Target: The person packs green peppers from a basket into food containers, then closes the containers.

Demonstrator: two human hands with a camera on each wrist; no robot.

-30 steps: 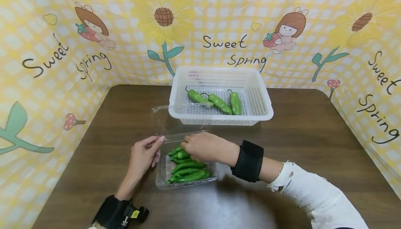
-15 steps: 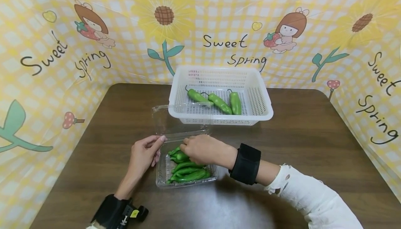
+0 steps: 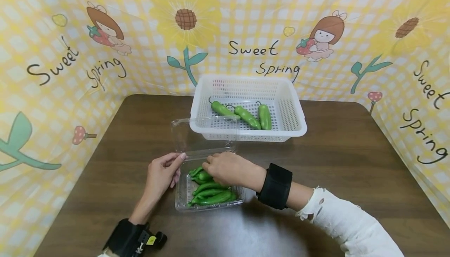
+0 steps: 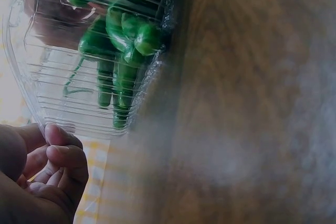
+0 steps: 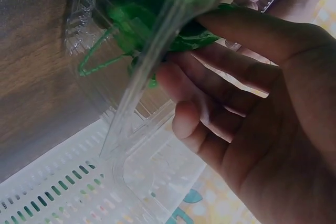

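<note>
The step in hand looks like settling long green peppers [image 3: 213, 198] in a clear plastic box [image 3: 207, 209] — or taking one up, as this moment alone cannot tell the two apart. The box sits on the table [image 3: 330, 147], just in front of a white basket [image 3: 277, 133], its lid [image 3: 183, 140] raised at the far side. Several peppers lie in the box, mostly crosswise, and three paler peppers [image 3: 247, 117] lie in the basket.

The left hand [image 3: 161, 172] pinches the box's far left corner between thumb and fingertips. The right hand [image 3: 230, 168] reaches into the far part of the box, fingers curled, and the right wrist view shows a green pepper [image 5: 195, 39] between its thumb and forefinger; how firm that hold is I cannot tell. The next move, I judge, calls for a steady left pinch, so the light box does not slide, and a gentle loosening on the right once the pepper lies among the others — clear of the lid
</note>
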